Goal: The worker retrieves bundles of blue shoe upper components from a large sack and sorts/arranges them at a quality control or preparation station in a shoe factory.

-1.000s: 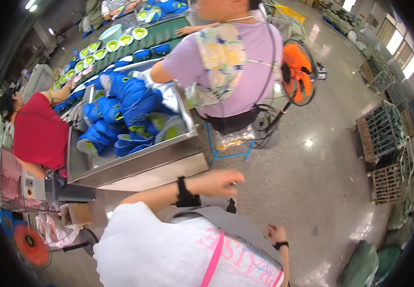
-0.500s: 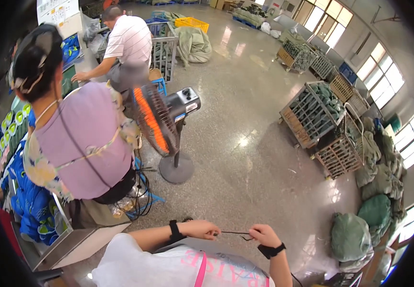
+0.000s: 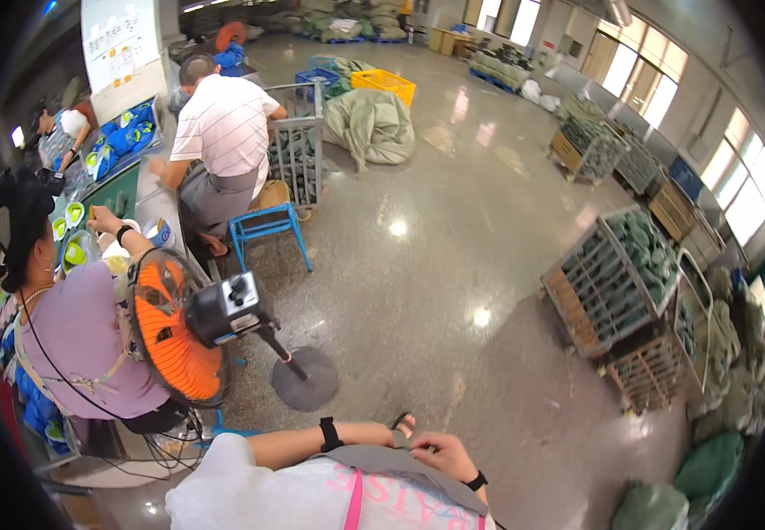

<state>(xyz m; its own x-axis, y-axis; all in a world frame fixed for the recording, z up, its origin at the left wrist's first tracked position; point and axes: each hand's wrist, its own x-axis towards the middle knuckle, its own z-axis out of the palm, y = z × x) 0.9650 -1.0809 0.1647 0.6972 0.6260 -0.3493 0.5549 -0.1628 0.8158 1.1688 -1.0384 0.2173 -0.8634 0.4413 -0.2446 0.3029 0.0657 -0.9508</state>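
Note:
My left hand [image 3: 377,433] and my right hand [image 3: 444,454] are close together in front of my waist, above a grey cloth [image 3: 373,461] over my white shirt [image 3: 312,495]. Curled fingers close my right hand, and its fingertips point toward the left one. Something small and grey shows between the two hands, too small to name. The left fingers look bent inward and are partly hidden. A black band [image 3: 330,433] circles my left wrist, another black band [image 3: 477,481] my right. Just beyond the hands, a sandalled foot [image 3: 405,425] shows on the floor.
A standing fan [image 3: 179,327] with an orange face is at the left, cables near its foot. A person in purple [image 3: 100,353] and another in a striped shirt [image 3: 223,132] sit at a workbench. Caged carts [image 3: 612,283] and green sacks [image 3: 709,468] line the right.
A thin dark cord was stretched between my spread hands; now the hands have come together and no cord shows. The view has shifted, and the person in purple now reaches over the bench.

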